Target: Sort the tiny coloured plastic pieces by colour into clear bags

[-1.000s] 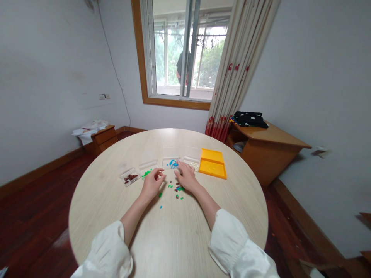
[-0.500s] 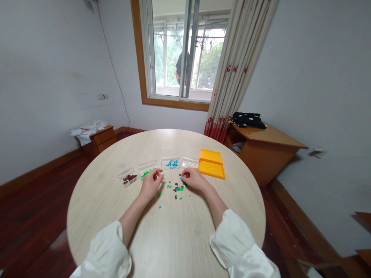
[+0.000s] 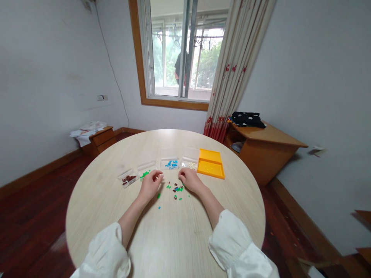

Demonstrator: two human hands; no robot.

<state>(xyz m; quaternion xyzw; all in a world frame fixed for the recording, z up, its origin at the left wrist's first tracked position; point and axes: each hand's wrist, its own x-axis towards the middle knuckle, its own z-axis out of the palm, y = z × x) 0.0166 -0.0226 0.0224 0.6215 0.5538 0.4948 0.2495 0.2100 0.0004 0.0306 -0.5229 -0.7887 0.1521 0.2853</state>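
My left hand (image 3: 151,183) hovers at the left of a loose pile of small toy bricks (image 3: 177,189), brown, green and blue. Its fingers are loosely bent, with a gap between thumb and forefinger and nothing visible in it. On the pile's other side, my right hand (image 3: 190,180) has its fingers pinched together; anything in them is too small to make out. Just beyond my left hand, a clear box holds green bricks (image 3: 145,174). Blue bricks (image 3: 171,164) lie in the middle clear box, and pale pieces (image 3: 191,165) in the one past my right hand.
Brown bricks (image 3: 128,179) fill part of a clear box at the far left. A yellow case (image 3: 210,164) lies open at the right. One blue brick (image 3: 159,207) sits nearer me on the round table (image 3: 171,243). A person (image 3: 180,68) stands beyond the window.
My right hand has shifted slightly up and left, toward the box of pale pieces, away from the pile. My left hand has stayed nearly still.
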